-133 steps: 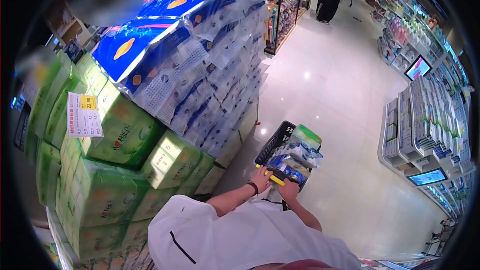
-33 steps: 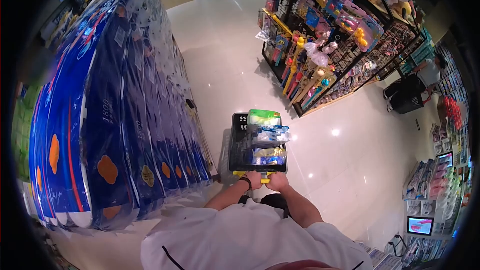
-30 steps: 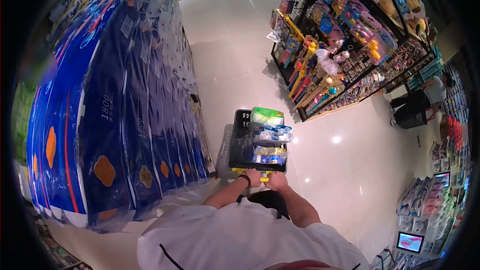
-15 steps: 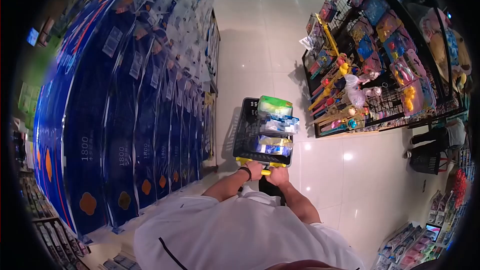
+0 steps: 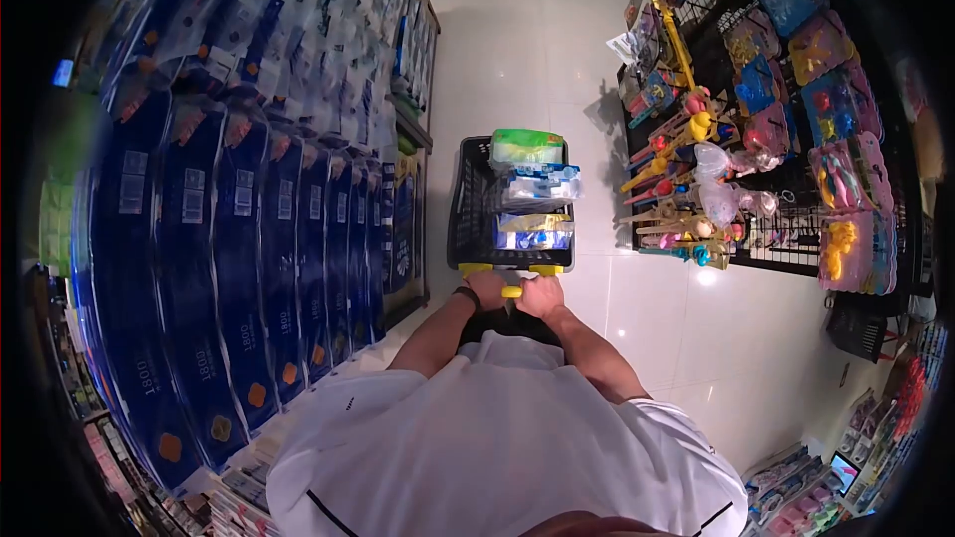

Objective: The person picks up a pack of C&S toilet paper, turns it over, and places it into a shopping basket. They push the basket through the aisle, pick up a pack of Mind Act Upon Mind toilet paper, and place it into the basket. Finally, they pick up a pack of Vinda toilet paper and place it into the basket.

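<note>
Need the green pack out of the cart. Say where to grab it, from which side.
Take the green pack by its long edges, from above: it lies flat atop the pile, far in the cart, top bare. Left hand and right hand grip the handle.

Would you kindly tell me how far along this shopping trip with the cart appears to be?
Done: the cart holds a green pack and several blue-and-white packs. In hand: left hand and right hand both grip the yellow handle, in the aisle between stacked blue packs and a toy rack. Left: no checkout is in view, so the goods are likely unpaid.
</note>
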{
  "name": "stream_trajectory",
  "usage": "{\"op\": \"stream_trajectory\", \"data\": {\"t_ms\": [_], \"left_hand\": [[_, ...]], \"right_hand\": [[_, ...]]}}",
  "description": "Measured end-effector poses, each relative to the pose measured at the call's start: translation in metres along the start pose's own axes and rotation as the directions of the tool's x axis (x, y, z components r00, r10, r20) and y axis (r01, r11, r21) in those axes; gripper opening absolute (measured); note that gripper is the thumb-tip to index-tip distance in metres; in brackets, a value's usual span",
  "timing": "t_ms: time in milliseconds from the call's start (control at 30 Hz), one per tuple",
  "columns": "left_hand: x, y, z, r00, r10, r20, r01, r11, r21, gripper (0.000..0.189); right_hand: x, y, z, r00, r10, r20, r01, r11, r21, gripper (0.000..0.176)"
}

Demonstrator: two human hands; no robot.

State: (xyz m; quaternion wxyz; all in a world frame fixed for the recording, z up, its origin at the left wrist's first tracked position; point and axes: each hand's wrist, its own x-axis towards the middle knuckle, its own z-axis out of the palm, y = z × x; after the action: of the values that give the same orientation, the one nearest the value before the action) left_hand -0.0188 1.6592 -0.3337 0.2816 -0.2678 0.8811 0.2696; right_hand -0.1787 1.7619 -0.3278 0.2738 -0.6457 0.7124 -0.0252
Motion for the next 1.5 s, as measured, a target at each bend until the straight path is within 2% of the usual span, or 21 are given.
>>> {"op": "stream_trajectory", "data": {"t_ms": [267,300,400,500,600,733,967,1067,1200,1400,1467,1500], "left_hand": [[0.053,-0.029,-0.044,0.997,-0.019,-0.071,0.014,0.997,-0.070,0.033],[0.056,-0.044,-0.052,0.996,0.007,-0.085,-0.017,0.993,-0.121,0.033],[0.075,-0.045,-0.093,0.998,-0.025,-0.058,0.019,0.995,-0.101,0.031],[0.105,-0.064,-0.106,0.986,-0.004,-0.169,-0.010,0.997,-0.080,0.029],[0.119,-0.088,-0.135,0.973,-0.035,-0.229,-0.005,0.985,-0.174,0.030],[0.146,-0.105,-0.170,0.973,-0.039,-0.227,0.007,0.990,-0.138,0.028],[0.170,-0.139,-0.235,0.990,-0.037,-0.134,0.009,0.978,-0.210,0.025],[0.180,-0.151,-0.259,0.995,-0.044,-0.093,0.020,0.970,-0.242,0.025],[0.191,-0.164,-0.281,0.991,-0.005,-0.133,-0.022,0.979,-0.205,0.027],[0.224,-0.188,-0.306,0.988,0.023,-0.154,-0.051,0.982,-0.181,0.028],[0.220,-0.191,-0.335,0.991,0.017,-0.132,-0.041,0.983,-0.180,0.029],[0.228,-0.197,-0.336,0.987,0.027,-0.158,-0.055,0.983,-0.175,0.029]], "right_hand": [[0.077,0.029,-0.045,0.997,-0.075,0.022,0.077,0.994,-0.071,0.027],[0.092,0.023,-0.048,0.998,-0.063,0.029,0.065,0.994,-0.082,0.028],[0.125,0.041,-0.067,0.998,-0.065,0.015,0.066,0.995,-0.077,0.029],[0.158,0.049,-0.086,0.997,-0.070,-0.033,0.067,0.994,-0.086,0.030],[0.195,0.050,-0.099,0.992,-0.096,-0.077,0.089,0.991,-0.097,0.030],[0.237,0.060,-0.121,0.989,-0.104,-0.109,0.096,0.993,-0.076,0.027],[0.300,0.060,-0.145,0.996,0.067,0.063,-0.060,0.993,-0.105,0.030],[0.323,0.066,-0.154,0.995,0.059,0.075,-0.051,0.992,-0.113,0.031],[0.345,0.074,-0.165,0.999,0.005,0.044,0.001,0.991,-0.131,0.031],[0.382,0.087,-0.170,0.973,-0.104,-0.204,0.082,0.990,-0.112,0.028],[0.395,0.091,-0.176,0.952,-0.159,-0.262,0.129,0.983,-0.129,0.028],[0.403,0.094,-0.180,0.958,-0.160,-0.240,0.132,0.983,-0.128,0.028]]}}
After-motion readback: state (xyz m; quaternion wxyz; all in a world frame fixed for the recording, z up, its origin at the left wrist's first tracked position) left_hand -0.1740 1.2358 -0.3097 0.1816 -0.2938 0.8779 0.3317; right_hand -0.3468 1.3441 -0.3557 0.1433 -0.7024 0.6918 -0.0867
